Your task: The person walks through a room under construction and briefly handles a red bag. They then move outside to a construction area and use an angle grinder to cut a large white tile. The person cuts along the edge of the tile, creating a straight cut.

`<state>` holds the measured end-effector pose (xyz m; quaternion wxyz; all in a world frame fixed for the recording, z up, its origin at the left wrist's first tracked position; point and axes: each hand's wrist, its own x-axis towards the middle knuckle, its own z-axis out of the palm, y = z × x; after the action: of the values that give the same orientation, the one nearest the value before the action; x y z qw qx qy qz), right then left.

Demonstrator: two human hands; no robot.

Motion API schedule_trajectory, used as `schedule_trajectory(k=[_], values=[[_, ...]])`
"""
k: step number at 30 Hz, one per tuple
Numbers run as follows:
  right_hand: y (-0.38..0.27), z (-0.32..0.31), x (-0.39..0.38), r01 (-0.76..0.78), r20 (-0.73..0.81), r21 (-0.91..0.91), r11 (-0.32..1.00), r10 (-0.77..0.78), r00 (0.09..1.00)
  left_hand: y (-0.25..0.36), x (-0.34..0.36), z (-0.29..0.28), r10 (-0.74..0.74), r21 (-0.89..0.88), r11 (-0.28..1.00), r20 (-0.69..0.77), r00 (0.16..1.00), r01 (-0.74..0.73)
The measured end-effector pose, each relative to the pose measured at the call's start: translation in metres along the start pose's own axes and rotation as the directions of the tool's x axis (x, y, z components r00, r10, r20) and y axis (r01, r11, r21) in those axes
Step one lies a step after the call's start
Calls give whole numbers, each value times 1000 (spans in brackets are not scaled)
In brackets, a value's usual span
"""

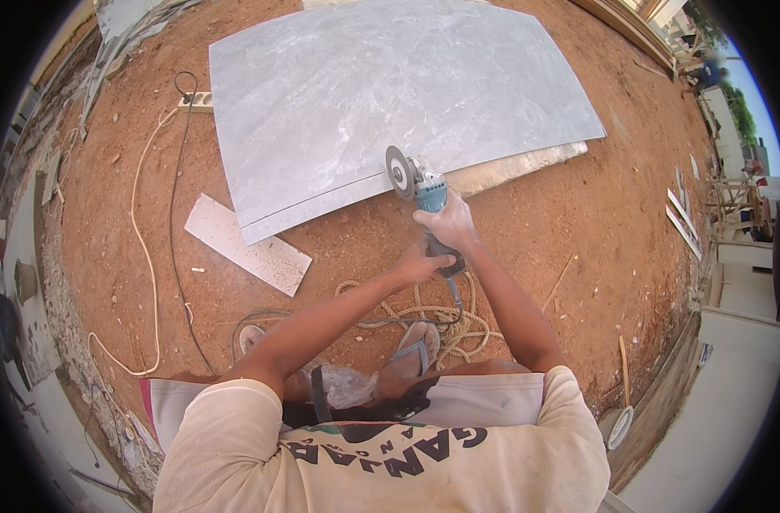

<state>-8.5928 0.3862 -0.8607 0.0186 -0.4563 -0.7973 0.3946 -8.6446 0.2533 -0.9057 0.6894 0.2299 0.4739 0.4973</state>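
Both my hands hold a blue angle grinder (pixel 431 197) over the near edge of a large grey marbled slab (pixel 390 94). My right hand (pixel 451 222) is closed around its body just behind the head. Farther back, my left hand (pixel 424 262) grips the dark rear part, where the cord comes out. The round cutting disc (pixel 398 171) stands upright at the slab's edge; I cannot tell whether it touches. From the disc leftward, a thin dark line runs along a narrow strip of the slab (pixel 313 203). Pale dust coats my right hand.
Beneath the slab's near right edge lies a pale block (pixel 522 167). An off-cut board (pixel 249 245) sits on the reddish dirt at left. Coiled rope (pixel 467 335) and a dark cord lie by my sandalled feet (pixel 415 349). A power strip (pixel 198 102) is beyond, with cables trailing.
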Motion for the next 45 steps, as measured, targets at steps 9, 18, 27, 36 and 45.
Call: schedule_trajectory(k=[9, 18, 27, 36, 45], values=[[3, -1, -8, 21, 3, 24, 1000, -21, 1000, -4, -2, 3, 23, 46, 999, 12, 1000, -23], [13, 0, -18, 22, 0, 21, 1000, -22, 1000, -13, -6, 11, 0, 17, 1000, 37, 999, -1], [21, 3, -18, -14, 10, 19, 1000, 14, 1000, -19, -4, 13, -42, -32, 999, 44, 998, 43], [-1, -5, -18, 2, 30, 8, 1000, -2, 1000, -16, -1, 7, -45, 7, 999, 19, 999, 45], [11, 3, -6, 0, 8, 17, 1000, 0, 1000, -16, 2, 1, -39, 40, 998, -22, 999, 40]])
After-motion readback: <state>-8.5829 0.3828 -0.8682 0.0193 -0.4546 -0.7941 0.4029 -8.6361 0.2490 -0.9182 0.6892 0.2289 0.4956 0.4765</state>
